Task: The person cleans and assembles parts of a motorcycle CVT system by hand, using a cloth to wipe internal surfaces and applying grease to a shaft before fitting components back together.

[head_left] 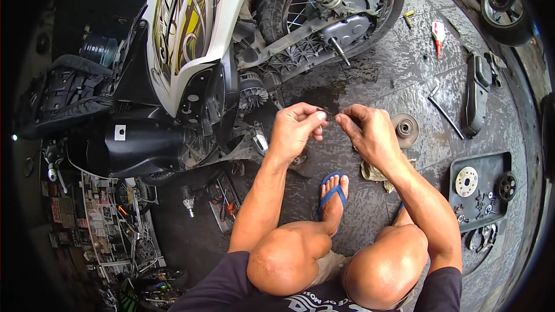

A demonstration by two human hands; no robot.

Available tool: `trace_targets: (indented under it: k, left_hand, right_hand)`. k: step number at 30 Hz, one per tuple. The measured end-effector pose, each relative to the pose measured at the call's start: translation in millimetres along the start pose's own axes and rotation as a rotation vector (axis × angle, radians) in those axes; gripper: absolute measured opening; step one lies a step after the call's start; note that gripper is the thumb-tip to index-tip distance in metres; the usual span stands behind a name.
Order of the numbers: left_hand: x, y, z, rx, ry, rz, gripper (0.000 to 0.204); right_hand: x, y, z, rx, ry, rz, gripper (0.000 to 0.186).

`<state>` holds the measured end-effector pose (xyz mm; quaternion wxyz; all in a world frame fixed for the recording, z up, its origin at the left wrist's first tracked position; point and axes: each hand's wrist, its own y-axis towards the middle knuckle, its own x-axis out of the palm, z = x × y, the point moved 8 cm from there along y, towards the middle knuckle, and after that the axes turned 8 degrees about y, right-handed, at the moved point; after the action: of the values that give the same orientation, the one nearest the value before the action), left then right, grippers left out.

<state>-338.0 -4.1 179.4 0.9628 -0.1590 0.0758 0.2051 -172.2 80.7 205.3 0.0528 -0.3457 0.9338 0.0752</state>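
Both hands pinch one small part, frame centre.
Left hand [296,130] and right hand [370,133] clamp a small dark part [330,115]; the black tray [491,164], right, holds a disc [466,181] and small hardware.

Small red-and-white tube [439,33] lies on the floor (upper right), by the wheel

We look down from the head, close above our knees, facing the wet floor [404,81] and the scooter [191,40] (only one fisheye view here).
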Motion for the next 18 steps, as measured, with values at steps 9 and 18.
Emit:
trace_targets:
  k: [9, 18]
  left_hand:
    - [-170, 31, -102, -0.105, -0.618, 0.863, 0.015]
    - [-159, 39, -110, -0.249, -0.716, 0.946, 0.038]
  right_hand:
    - [0, -30, 54, 0.273, 0.082, -0.061, 0.026]
    - [-6, -37, 51, 0.274, 0.055, -0.112, 0.030]
